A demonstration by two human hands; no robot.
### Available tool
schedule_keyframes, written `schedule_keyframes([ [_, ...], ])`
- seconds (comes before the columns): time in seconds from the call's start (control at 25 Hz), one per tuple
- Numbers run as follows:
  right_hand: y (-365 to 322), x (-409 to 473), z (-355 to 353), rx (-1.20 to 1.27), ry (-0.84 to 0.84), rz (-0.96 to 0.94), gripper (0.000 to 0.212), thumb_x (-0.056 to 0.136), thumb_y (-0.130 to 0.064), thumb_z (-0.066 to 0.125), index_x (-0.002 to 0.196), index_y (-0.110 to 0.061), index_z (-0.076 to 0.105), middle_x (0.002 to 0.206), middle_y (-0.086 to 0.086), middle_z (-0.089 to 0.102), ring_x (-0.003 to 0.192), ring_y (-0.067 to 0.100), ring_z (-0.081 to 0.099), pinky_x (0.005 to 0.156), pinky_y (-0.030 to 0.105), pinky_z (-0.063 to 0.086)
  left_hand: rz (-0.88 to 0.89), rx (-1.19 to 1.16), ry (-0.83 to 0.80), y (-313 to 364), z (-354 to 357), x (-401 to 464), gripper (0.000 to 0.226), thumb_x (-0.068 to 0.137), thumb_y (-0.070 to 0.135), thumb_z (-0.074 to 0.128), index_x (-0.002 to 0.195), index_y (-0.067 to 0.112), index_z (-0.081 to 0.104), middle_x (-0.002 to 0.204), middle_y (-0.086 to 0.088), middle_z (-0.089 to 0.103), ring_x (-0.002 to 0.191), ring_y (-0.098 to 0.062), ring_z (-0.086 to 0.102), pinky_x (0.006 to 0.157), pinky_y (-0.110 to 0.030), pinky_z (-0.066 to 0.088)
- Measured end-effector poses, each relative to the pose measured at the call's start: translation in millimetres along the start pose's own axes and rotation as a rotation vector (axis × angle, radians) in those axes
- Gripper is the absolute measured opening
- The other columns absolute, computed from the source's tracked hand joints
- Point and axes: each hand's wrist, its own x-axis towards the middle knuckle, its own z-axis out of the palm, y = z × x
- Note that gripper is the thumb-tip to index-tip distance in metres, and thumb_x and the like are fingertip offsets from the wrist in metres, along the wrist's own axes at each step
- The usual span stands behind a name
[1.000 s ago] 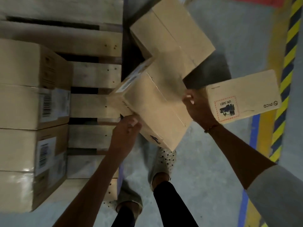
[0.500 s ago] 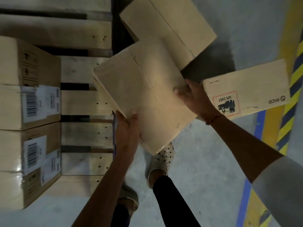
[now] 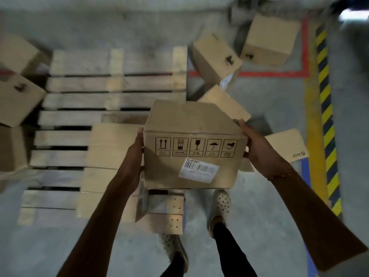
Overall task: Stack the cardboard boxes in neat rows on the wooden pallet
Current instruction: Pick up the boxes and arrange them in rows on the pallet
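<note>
Two bare hands clamp one brown cardboard box with a row of printed handling symbols and a white barcode label [image 3: 192,148]: the left hand [image 3: 133,156] presses flat against its left end and the right hand [image 3: 259,149] wraps its right end, so the box hangs level between them, lifted clear of everything below. It is held above the near right part of the slatted wooden pallet [image 3: 79,100], its printed side turned toward the person. The step in hand looks like the carry to the pallet, with placement not yet done. Just left of and below the held box, a short row of plain cardboard boxes already set on the pallet [image 3: 105,156] runs along the near side; most of the slats beyond are bare. The next move probably calls for lowering the box squarely beside or on top of that row, edges flush, and only then easing both palms off the ends. Several loose cardboard boxes on the grey floor [image 3: 216,56] lie scattered to the right of the pallet, near a red floor line [image 3: 269,73] and a yellow-and-black striped floor marking [image 3: 325,96], and they appear still to be stacked. More boxes sit at the pallet's left edge, though blur hides how they rest.
</note>
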Motion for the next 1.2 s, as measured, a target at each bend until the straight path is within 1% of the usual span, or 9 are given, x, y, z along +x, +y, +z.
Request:
schedule_keyframes([
  [0.24, -111, -117, 77, -0.084, 0.032, -0.091, 0.077, 0.09, -0.083, 0.03, 0.117, -0.026, 0.075, 0.099, 0.004, 0.079, 0.094, 0.022, 0.074, 0.076, 0.036, 0.051, 0.061, 0.014, 0.015, 91, -82, -113, 0.069, 0.094, 0.077, 0.025, 0.117, 0.031, 0.071, 0.121, -0.001, 0.07, 0.112, -0.023, 0.06, 0.094, -0.052, 0.05],
  [0.32, -134, -151, 98, -0.083, 0.02, -0.142, 0.074, 0.09, -0.082, 0.033, 0.107, -0.024, 0.075, 0.081, -0.004, 0.078, 0.073, 0.01, 0.072, 0.065, 0.03, 0.05, 0.112, 0.004, 0.039, 108, -108, -148, 0.066, 0.095, 0.076, 0.028, 0.111, 0.03, 0.072, 0.115, 0.0, 0.07, 0.106, -0.022, 0.06, 0.09, -0.05, 0.051],
  [0.4, -148, -179, 116, -0.052, 0.012, -0.227, 0.057, 0.095, -0.072, 0.039, 0.103, -0.028, 0.073, 0.082, -0.004, 0.077, 0.074, 0.01, 0.068, 0.064, 0.029, 0.047, 0.188, -0.021, 0.051, 122, -129, -177, 0.058, 0.097, 0.071, 0.032, 0.105, 0.03, 0.072, 0.108, 0.003, 0.071, 0.101, -0.02, 0.061, 0.084, -0.045, 0.051],
  [0.52, -152, -213, 140, 0.045, -0.015, -0.329, 0.033, 0.098, -0.052, 0.048, 0.121, -0.036, 0.066, 0.117, 0.004, 0.073, 0.103, 0.023, 0.063, 0.083, 0.04, 0.047, 0.287, -0.098, 0.048, 131, -165, -214, 0.04, 0.098, 0.058, 0.043, 0.094, 0.029, 0.072, 0.096, 0.005, 0.072, 0.101, -0.021, 0.061, 0.078, -0.04, 0.049],
  [0.68, -137, -253, 163, 0.127, -0.228, -0.461, 0.063, 0.087, -0.015, 0.057, 0.145, -0.038, 0.05, 0.142, 0.002, 0.061, 0.125, 0.026, 0.058, 0.099, 0.053, 0.045, 0.398, -0.103, -0.049, 144, -215, -253, 0.047, 0.092, 0.069, 0.049, 0.116, 0.035, 0.07, 0.114, 0.004, 0.074, 0.115, -0.023, 0.063, 0.094, -0.049, 0.051],
  [0.88, -122, -294, 198, -0.101, -0.304, -0.617, 0.085, 0.092, 0.013, 0.057, 0.155, -0.04, 0.034, 0.15, -0.021, 0.051, 0.139, 0.005, 0.048, 0.112, 0.039, 0.045, 0.521, 0.016, 0.109, 129, -240, -296, 0.079, 0.068, 0.078, 0.069, 0.132, 0.033, 0.058, 0.123, 0.004, 0.07, 0.111, -0.02, 0.067, 0.094, -0.051, 0.056],
  [0.96, -127, -307, 205, -0.102, -0.296, -0.649, 0.078, 0.094, -0.002, 0.064, 0.151, -0.046, 0.036, 0.15, -0.02, 0.051, 0.136, 0.007, 0.052, 0.109, 0.043, 0.048, 0.626, 0.01, 0.184, 108, -245, -309, 0.071, 0.074, 0.062, 0.077, 0.134, 0.032, 0.057, 0.122, 0.003, 0.07, 0.111, -0.02, 0.067, 0.088, -0.044, 0.059],
  [1.04, -138, -320, 207, -0.006, -0.305, -0.598, 0.06, 0.095, -0.034, 0.065, 0.145, -0.056, 0.039, 0.144, -0.012, 0.057, 0.128, 0.017, 0.061, 0.107, 0.051, 0.05, 0.668, 0.01, 0.254, 86, -246, -331, 0.056, 0.086, 0.045, 0.075, 0.137, 0.036, 0.054, 0.119, 0.01, 0.069, 0.108, -0.014, 0.066, 0.08, -0.032, 0.057],
  [1.2, -130, -337, 195, 0.165, -0.5, -0.365, 0.053, 0.096, -0.07, 0.04, 0.145, -0.05, 0.047, 0.143, 0.006, 0.059, 0.123, 0.037, 0.064, 0.103, 0.065, 0.047, 0.711, 0.135, 0.314, 42, -244, -371, 0.06, 0.091, 0.034, 0.071, 0.144, 0.039, 0.044, 0.126, 0.016, 0.062, 0.11, 0.001, 0.059, 0.079, -0.018, 0.051],
])
